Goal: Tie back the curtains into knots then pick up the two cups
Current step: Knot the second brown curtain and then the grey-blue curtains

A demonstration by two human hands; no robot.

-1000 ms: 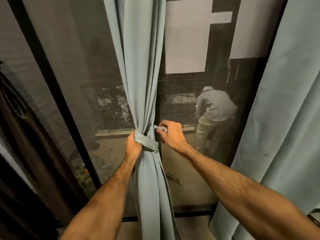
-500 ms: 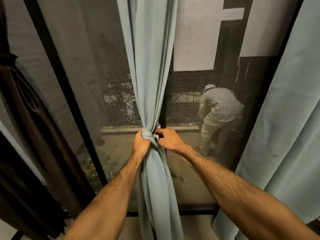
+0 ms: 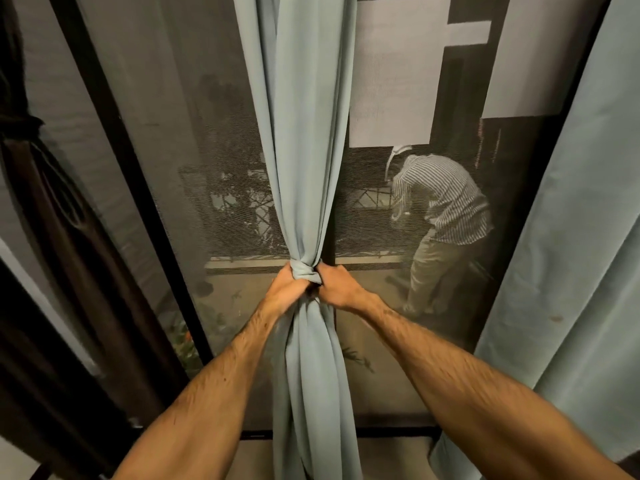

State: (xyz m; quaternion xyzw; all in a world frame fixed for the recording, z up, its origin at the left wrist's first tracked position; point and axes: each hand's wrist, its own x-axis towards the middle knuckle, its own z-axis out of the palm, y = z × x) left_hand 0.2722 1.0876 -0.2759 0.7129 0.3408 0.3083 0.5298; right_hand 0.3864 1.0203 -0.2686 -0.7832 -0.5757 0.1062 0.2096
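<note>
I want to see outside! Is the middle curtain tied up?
Tied: the middle curtain is bunched into a knot, gripped by both hands.

Dark mesh screen (image 3: 214,188) fills the window behind the grip. Black frame bar (image 3: 131,188) slants down at left of the grip, black bottom rail (image 3: 391,432) runs well below it. Through the mesh, up and right of the grip: pale wall panels (image 3: 391,81) with dark gaps, a person in a striped shirt (image 3: 446,202) bent over on a tan paved floor (image 3: 367,341). A railing (image 3: 242,209) shows up-left. Orange-flowered plant (image 3: 185,341) low left. Dim light.
</note>
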